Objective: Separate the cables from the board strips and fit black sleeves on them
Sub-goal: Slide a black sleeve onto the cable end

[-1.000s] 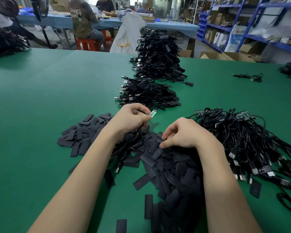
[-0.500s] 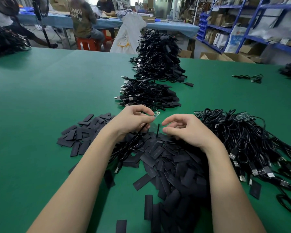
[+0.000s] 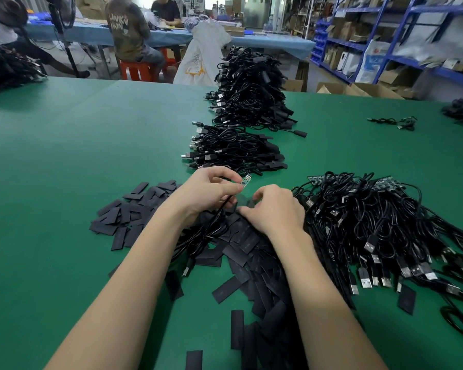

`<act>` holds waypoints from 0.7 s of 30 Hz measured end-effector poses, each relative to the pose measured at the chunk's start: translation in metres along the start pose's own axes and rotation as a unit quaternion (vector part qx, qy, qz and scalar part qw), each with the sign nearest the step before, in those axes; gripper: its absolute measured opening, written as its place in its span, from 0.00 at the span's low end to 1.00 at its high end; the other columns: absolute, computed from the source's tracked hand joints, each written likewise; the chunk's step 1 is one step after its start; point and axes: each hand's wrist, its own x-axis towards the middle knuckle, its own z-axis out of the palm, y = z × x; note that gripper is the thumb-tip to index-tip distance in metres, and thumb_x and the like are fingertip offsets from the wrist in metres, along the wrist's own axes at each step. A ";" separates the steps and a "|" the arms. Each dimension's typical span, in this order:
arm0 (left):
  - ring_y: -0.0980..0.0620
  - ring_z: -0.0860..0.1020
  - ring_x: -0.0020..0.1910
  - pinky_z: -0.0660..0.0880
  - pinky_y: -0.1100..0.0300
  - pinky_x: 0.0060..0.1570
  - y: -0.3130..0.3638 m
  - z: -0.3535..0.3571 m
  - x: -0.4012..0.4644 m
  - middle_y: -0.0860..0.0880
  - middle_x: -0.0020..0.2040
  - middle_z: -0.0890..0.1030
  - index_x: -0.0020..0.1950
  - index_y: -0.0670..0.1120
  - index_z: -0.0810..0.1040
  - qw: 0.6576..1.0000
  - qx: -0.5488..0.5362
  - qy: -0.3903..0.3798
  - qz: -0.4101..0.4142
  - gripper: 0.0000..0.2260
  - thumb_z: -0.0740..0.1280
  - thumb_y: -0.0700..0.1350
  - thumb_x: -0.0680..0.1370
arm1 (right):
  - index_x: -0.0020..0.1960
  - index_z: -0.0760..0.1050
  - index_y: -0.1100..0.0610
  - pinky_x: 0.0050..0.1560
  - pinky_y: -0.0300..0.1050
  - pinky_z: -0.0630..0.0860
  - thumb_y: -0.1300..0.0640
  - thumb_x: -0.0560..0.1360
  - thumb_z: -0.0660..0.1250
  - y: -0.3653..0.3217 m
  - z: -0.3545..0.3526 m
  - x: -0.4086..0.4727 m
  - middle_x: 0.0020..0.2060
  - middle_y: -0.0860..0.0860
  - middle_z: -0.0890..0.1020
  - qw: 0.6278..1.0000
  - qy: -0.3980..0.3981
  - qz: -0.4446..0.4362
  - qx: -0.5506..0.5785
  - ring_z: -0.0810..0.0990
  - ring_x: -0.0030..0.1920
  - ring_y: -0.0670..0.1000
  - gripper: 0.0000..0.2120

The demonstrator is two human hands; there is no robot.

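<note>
My left hand (image 3: 207, 190) pinches a black cable whose small circuit board end (image 3: 245, 182) sticks out past thumb and forefinger; the cable (image 3: 211, 231) trails back under my wrist. My right hand (image 3: 274, 209) lies just right of it, fingers curled, fingertips pinching a black sleeve (image 3: 247, 203) at the top of the sleeve heap (image 3: 254, 263). Flat black sleeves also lie scattered to the left (image 3: 134, 209). On the right sits a tangle of unsorted cables (image 3: 372, 222) with board strips (image 3: 316, 178) at its far edge.
Two piles of finished cables, a low one (image 3: 235, 150) and a tall one (image 3: 249, 89), stand beyond my hands on the green table (image 3: 64, 156). A loose cable (image 3: 393, 121) lies far right. People sit at a blue table behind; shelving stands at right.
My right hand rose off the sleeve heap toward my left hand half a second ago, then dropped back onto the heap with fingers curled. My left hand kept holding the cable's board end.
</note>
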 end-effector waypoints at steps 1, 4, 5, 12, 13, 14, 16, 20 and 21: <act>0.55 0.79 0.29 0.75 0.60 0.38 0.000 0.000 0.000 0.47 0.39 0.80 0.51 0.44 0.82 1.000 0.003 0.002 0.000 0.04 0.72 0.38 0.77 | 0.56 0.81 0.46 0.46 0.44 0.71 0.41 0.71 0.75 0.000 0.000 0.001 0.52 0.48 0.85 1.000 -0.012 -0.001 0.010 0.82 0.56 0.55 0.17; 0.54 0.80 0.31 0.74 0.54 0.44 -0.001 -0.002 0.002 0.48 0.37 0.81 0.50 0.44 0.82 1.000 -0.003 0.006 0.002 0.03 0.73 0.38 0.77 | 0.53 0.82 0.45 0.51 0.44 0.77 0.50 0.71 0.75 0.006 -0.006 0.002 0.46 0.43 0.86 0.995 -0.058 -0.027 0.076 0.83 0.52 0.49 0.11; 0.53 0.80 0.31 0.74 0.54 0.44 -0.002 -0.002 0.002 0.47 0.38 0.81 0.50 0.44 0.82 1.000 -0.006 0.005 0.002 0.03 0.73 0.38 0.77 | 0.50 0.82 0.45 0.50 0.42 0.78 0.52 0.71 0.75 0.009 -0.008 0.003 0.41 0.41 0.85 0.990 -0.068 -0.039 0.115 0.83 0.48 0.46 0.08; 0.55 0.79 0.30 0.76 0.65 0.33 -0.002 -0.002 0.003 0.47 0.37 0.81 0.50 0.44 0.82 1.000 -0.011 -0.005 0.001 0.03 0.73 0.38 0.77 | 0.39 0.79 0.50 0.31 0.32 0.71 0.58 0.71 0.74 0.020 -0.018 0.005 0.30 0.43 0.82 0.921 -0.065 -0.034 0.382 0.78 0.30 0.40 0.06; 0.55 0.79 0.30 0.75 0.66 0.31 -0.002 -0.002 0.003 0.47 0.37 0.81 0.50 0.43 0.82 1.000 -0.016 -0.007 0.002 0.03 0.73 0.38 0.77 | 0.40 0.78 0.51 0.31 0.32 0.72 0.59 0.72 0.74 0.020 -0.020 0.004 0.30 0.43 0.82 0.905 -0.081 -0.030 0.417 0.79 0.31 0.40 0.06; 0.55 0.79 0.29 0.75 0.66 0.31 -0.002 -0.001 0.002 0.47 0.36 0.80 0.50 0.43 0.82 1.000 -0.020 -0.010 0.003 0.03 0.73 0.38 0.77 | 0.40 0.78 0.52 0.30 0.33 0.73 0.60 0.73 0.74 0.020 -0.021 0.004 0.30 0.43 0.82 0.890 -0.099 -0.029 0.444 0.80 0.31 0.40 0.06; 0.54 0.79 0.29 0.75 0.66 0.31 -0.003 0.000 0.002 0.46 0.36 0.79 0.50 0.43 0.82 0.999 -0.027 -0.018 0.004 0.03 0.72 0.37 0.78 | 0.41 0.78 0.53 0.32 0.34 0.75 0.60 0.74 0.75 0.020 -0.022 0.002 0.31 0.44 0.83 0.865 -0.130 -0.026 0.484 0.82 0.35 0.42 0.07; 0.52 0.78 0.29 0.76 0.65 0.32 -0.004 0.002 0.004 0.46 0.33 0.77 0.51 0.42 0.81 0.999 -0.039 -0.032 0.004 0.04 0.72 0.37 0.77 | 0.40 0.82 0.53 0.38 0.37 0.79 0.58 0.71 0.79 0.022 -0.022 0.001 0.37 0.48 0.85 0.819 -0.159 -0.013 0.551 0.85 0.40 0.46 0.06; 0.53 0.78 0.29 0.76 0.65 0.32 -0.004 0.002 0.004 0.47 0.32 0.77 0.52 0.42 0.81 0.998 -0.043 -0.034 0.005 0.04 0.73 0.37 0.77 | 0.40 0.83 0.52 0.39 0.38 0.80 0.58 0.70 0.80 0.022 -0.022 0.001 0.39 0.49 0.85 0.811 -0.161 -0.007 0.563 0.85 0.41 0.47 0.06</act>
